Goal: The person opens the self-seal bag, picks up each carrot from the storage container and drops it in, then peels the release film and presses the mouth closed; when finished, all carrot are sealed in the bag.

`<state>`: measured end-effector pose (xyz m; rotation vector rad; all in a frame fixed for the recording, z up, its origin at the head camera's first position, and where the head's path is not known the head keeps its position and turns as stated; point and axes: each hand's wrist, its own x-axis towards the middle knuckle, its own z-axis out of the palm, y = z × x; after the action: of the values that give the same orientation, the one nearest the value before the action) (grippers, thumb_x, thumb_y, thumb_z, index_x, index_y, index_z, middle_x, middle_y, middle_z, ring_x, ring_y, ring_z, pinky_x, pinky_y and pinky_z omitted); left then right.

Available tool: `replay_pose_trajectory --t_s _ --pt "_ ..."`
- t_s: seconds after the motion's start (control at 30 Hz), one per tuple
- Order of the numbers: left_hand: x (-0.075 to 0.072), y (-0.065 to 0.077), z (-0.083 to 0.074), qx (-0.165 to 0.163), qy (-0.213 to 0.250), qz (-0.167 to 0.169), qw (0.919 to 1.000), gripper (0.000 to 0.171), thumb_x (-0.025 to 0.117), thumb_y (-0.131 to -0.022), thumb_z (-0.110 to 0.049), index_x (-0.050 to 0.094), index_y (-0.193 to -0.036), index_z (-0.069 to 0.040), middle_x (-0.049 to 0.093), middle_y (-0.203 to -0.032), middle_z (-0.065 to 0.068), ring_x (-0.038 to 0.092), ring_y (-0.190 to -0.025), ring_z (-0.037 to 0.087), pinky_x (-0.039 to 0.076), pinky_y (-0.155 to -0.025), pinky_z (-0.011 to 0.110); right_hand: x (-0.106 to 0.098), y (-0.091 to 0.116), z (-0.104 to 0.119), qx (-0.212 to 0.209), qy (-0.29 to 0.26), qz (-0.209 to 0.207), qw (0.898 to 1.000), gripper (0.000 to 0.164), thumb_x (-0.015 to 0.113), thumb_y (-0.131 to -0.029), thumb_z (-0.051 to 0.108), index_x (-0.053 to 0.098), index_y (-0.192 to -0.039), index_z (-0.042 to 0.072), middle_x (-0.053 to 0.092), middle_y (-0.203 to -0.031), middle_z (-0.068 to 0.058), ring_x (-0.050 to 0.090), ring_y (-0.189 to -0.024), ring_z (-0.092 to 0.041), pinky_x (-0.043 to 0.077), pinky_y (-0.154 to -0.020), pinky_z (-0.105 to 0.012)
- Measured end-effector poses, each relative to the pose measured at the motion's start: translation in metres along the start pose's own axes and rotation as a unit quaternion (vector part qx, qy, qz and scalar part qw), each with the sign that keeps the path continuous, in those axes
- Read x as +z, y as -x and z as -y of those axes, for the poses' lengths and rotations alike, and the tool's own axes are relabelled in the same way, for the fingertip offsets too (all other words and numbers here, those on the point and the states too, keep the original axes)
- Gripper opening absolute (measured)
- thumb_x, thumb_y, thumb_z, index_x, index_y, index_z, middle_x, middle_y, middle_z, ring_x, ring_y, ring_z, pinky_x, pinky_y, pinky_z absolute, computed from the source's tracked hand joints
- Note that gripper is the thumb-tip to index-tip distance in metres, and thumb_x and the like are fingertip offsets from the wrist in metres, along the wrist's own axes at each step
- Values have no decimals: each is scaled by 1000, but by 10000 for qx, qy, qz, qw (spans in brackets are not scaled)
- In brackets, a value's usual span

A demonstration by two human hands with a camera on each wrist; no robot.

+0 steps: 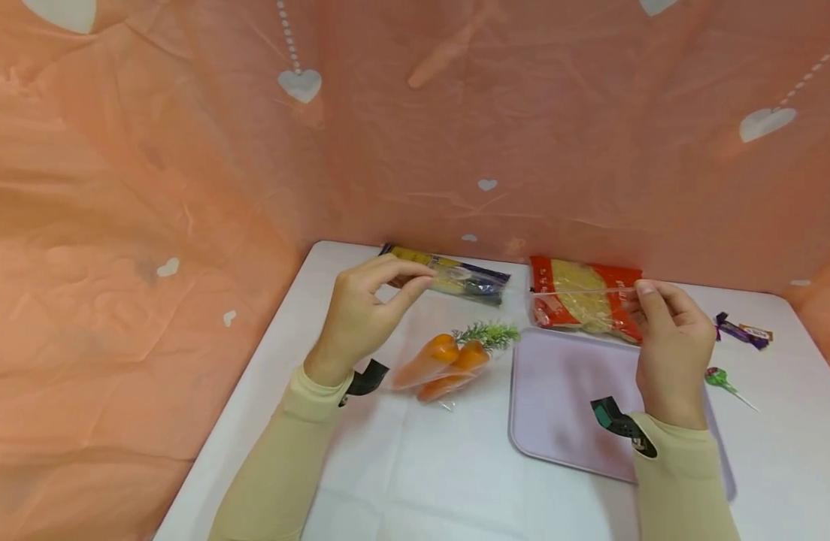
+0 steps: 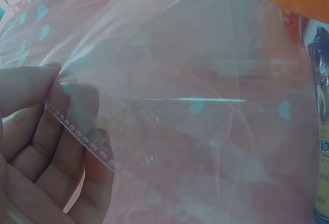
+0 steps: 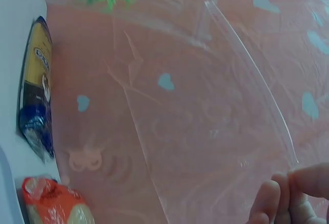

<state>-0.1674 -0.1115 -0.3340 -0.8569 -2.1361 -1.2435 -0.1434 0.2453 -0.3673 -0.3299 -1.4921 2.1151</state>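
Observation:
Two orange carrots [image 1: 449,368] with feathery green tops [image 1: 489,334] lie inside a clear plastic bag [image 2: 169,147]. My left hand [image 1: 361,308] pinches an edge of the bag between thumb and forefinger; its other fingers curl behind the film in the left wrist view, beside a perforated edge. On the other side, my right hand [image 1: 675,342] pinches the end of a thin clear strip [image 3: 257,72] at the bag's edge. In the head view this strip crosses in front of a red and yellow food packet. Both hands are raised, and the see-through film spans between them.
A blue and yellow packet [image 1: 455,274] and the red food packet [image 1: 577,300] lie along the back of the white table [image 1: 422,481]. A pale purple tray [image 1: 564,398] sits under my right hand. To its right are a purple-wrapped sweet [image 1: 743,330] and a green lollipop [image 1: 719,377].

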Motion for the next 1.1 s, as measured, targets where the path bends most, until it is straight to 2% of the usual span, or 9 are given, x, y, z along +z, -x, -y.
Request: replay_pose_trajectory --t_s 0.23,0.4,0.53,0.67,0.9,1.1 --pt "0 1 2 -25 48 -6 10000 10 75 -92 -17 79 -101 -16 75 -94 -6 68 -85 7 57 -79 25 -15 -7 4 276 128 -253 9992 37 80 -87 20 72 -112 -5 71 -97 -11 64 -81 -22 60 -74 -18" --pt "1 0 2 -27 40 -21 10000 10 76 -91 -15 79 -101 -16 75 -94 -6 68 -85 7 57 -78 25 -35 -11 4 808 571 -518 9937 36 79 -87 27 74 -112 2 70 -103 -5 65 -89 -17 59 -76 -15" --pt "0 -1 3 -18 29 -4 10000 11 76 -91 -15 79 -101 -15 75 -94 -6 68 -85 6 57 -79 25 -51 -11 3 1178 1183 -564 9843 36 75 -89 34 73 -115 9 68 -105 1 62 -95 -13 56 -75 -11" --pt "-1 -1 3 -25 38 38 10000 12 74 -94 -22 79 -102 -16 75 -95 -6 68 -86 7 57 -80 26 -64 -9 -2 1380 1630 -490 9757 38 71 -93 37 71 -121 11 68 -105 6 61 -96 -10 54 -74 -8" --pt "-1 0 5 -43 -15 35 10000 11 75 -93 -21 79 -102 -17 75 -95 -6 69 -85 7 57 -80 25 -86 -5 -8 1603 2413 -407 9563 34 65 -98 37 68 -123 15 68 -98 14 63 -86 -4 51 -69 -5" --pt "1 0 6 -18 -7 139 9999 11 75 -93 -21 79 -102 -17 75 -95 -7 68 -86 6 57 -80 25 -101 -1 -14 1696 3034 -135 9376 33 60 -101 38 67 -124 15 68 -90 19 63 -83 -1 50 -67 -5"
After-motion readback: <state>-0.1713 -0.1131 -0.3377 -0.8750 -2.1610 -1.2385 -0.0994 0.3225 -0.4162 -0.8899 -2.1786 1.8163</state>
